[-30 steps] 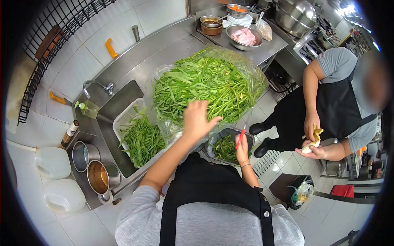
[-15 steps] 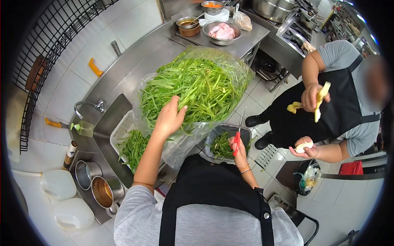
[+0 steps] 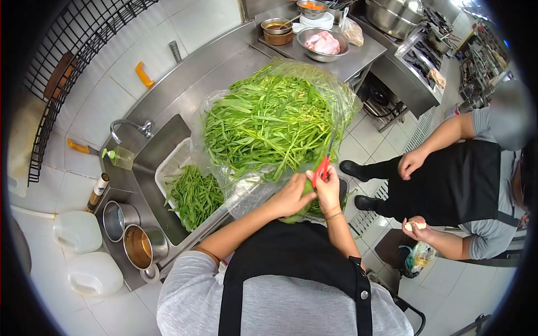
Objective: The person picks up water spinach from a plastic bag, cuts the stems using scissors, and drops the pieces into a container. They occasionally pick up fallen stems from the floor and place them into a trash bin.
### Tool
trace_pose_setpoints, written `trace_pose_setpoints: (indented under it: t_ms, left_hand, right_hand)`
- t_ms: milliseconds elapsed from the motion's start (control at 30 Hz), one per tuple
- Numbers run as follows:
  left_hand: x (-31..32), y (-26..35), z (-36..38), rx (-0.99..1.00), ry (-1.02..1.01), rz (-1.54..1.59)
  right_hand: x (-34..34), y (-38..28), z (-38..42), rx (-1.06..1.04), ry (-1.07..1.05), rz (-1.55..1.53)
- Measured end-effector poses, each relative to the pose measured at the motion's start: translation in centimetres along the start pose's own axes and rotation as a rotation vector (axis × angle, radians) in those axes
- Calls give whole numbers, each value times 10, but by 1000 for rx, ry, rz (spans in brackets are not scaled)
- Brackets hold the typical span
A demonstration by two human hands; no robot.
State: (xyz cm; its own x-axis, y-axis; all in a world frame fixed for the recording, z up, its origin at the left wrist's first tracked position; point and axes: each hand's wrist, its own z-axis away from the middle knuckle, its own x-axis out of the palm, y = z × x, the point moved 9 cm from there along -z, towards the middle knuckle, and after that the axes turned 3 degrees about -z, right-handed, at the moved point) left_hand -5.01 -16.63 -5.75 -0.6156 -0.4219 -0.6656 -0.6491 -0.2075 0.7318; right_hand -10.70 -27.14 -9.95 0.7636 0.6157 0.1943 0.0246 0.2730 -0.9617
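My left hand is closed on a few leafy green stems, partly hidden by the fingers, right beside my other hand. My right hand grips red-handled scissors, their blades pointing up and away from me. Just beyond both hands, a big heap of leafy greens lies in an opened clear plastic bag. To the left, a white basket in the sink holds more greens. Below my hands, a bin with green scraps is mostly covered.
On the right a co-worker in a black apron stands holding a pale piece of food. A metal bowl of raw meat is on the back counter. Pots and plastic jugs stand at lower left.
My left hand has left the heap and come down right with stems, meeting my right hand. The scissors have moved up slightly. The co-worker's upper hand no longer holds the yellow peel.
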Motion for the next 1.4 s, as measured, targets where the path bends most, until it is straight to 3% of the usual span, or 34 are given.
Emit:
trace_pose_setpoints:
  t_ms: [33,100,133,233,367,433,533,600,733,867,967,1033,1067,1100,1167,1233,1267,1367,1400]
  left_hand:
    - [4,10,3,57,-53,-67]
    - [5,-5,-6,40,-114,-13]
    - [-6,-10,-16,-18,-103,-20]
    - [-44,-22,-39,22,233,-217]
    - [-43,-67,-55,-32,334,-214]
    - [-41,-82,-58,-18,352,-218]
    - [-47,-88,-58,-10,438,-205]
    - [-45,-92,-61,-37,426,-198]
    - [-42,-98,-64,-96,405,-221]
    - [-39,-100,-65,-118,392,-234]
    - [-42,-93,-63,-95,406,-217]
    - [-42,-111,-63,-123,421,-287]
    - [-43,-113,-63,-129,430,-331]
    - [-44,-114,-64,-135,441,-373]
    - [-45,-109,-59,-102,427,-376]
    - [-49,-102,-59,-21,439,-198]
    - [-44,-107,-56,-44,369,-115]
    - [-65,-82,-36,-55,426,26]
    - [-68,-82,-29,-130,376,-27]
  right_hand:
    - [-3,1,-10,-137,31,103]
    - [-7,27,-22,0,34,-171]
    - [-9,26,-26,-3,38,-167]
    - [-14,26,-30,14,37,-145]
    - [-41,8,-26,116,-67,-66]
    - [-70,-13,-23,-37,-155,70]
    - [-118,-31,-6,-20,-238,144]
    - [-145,-35,11,156,-283,170]
    - [-157,-66,34,12,-390,233]
    - [-149,-74,47,155,-358,220]
    - [-158,-78,48,78,-425,259]
    - [-197,-118,58,-92,-275,656]
    - [-224,-136,67,16,-92,496]
    - [-243,-158,75,-56,-19,554]
    - [-282,-165,84,-33,-56,454]
    - [-277,-165,83,-97,15,524]
    - [-265,-157,79,-128,56,480]
    - [-213,-106,59,-192,162,238]
    - [-198,-86,53,-298,192,201]
